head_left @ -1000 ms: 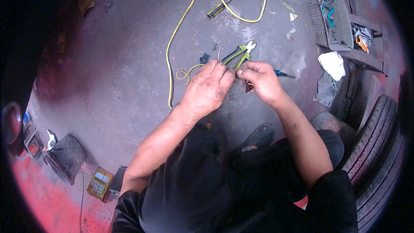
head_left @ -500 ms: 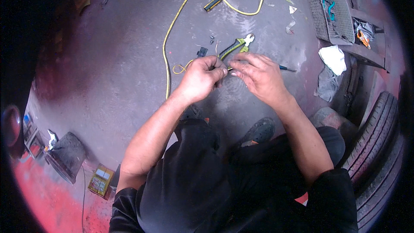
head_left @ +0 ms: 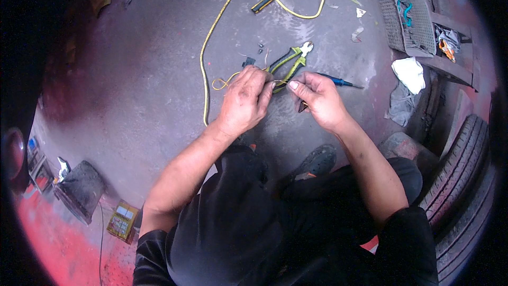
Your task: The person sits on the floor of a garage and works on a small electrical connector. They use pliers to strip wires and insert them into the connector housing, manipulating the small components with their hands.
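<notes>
My left hand (head_left: 246, 100) and my right hand (head_left: 316, 98) meet over the grey concrete floor, both pinching the end of a thin yellow wire (head_left: 222, 82) between fingertips. The wire loops left of my left hand and joins a long yellow cable (head_left: 209, 42) running up the floor. Green-handled pliers (head_left: 290, 61) lie on the floor just beyond my fingers. A blue-handled screwdriver (head_left: 338, 81) lies beside my right hand. A small dark piece shows under my right palm; I cannot tell what it is.
A second screwdriver with a black and yellow handle (head_left: 264, 3) lies inside the far cable loop. A metal mesh crate (head_left: 405, 13) and white rag (head_left: 410, 72) sit at right, a tyre (head_left: 460, 175) at lower right. A yellow meter (head_left: 123, 221) lies at lower left.
My hands have shifted slightly left and apart at the fingertips, still working the wire end. The view has tilted, so the pliers and cable sit a little lower in the picture.
</notes>
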Tool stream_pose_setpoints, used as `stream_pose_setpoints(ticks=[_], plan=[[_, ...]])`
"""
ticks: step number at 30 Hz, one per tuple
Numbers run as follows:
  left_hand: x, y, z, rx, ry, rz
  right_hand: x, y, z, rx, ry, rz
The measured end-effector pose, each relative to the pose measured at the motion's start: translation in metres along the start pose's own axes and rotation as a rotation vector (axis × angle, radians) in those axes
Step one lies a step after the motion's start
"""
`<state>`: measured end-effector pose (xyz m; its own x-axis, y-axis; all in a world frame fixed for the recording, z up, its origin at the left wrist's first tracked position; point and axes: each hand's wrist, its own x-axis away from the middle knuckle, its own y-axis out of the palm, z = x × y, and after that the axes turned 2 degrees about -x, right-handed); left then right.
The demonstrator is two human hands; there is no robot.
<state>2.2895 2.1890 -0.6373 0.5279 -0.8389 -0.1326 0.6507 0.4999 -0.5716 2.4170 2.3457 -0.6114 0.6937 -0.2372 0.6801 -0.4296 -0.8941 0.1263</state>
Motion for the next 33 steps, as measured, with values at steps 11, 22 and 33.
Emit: stream_pose_setpoints(ticks=[11, 22, 33], plan=[[0.011, -0.005, -0.002, -0.043, -0.328, -0.027, -0.004, -0.006, 0.000, 0.120, -0.123, 0.222], [-0.016, -0.003, 0.022, 0.067, -0.132, 0.124, -0.001, -0.004, -0.012, 0.161, -0.116, 0.136], [-0.016, -0.001, 0.019, 0.028, -0.032, -0.021, 0.003, -0.009, -0.013, -0.004, -0.092, 0.049]])
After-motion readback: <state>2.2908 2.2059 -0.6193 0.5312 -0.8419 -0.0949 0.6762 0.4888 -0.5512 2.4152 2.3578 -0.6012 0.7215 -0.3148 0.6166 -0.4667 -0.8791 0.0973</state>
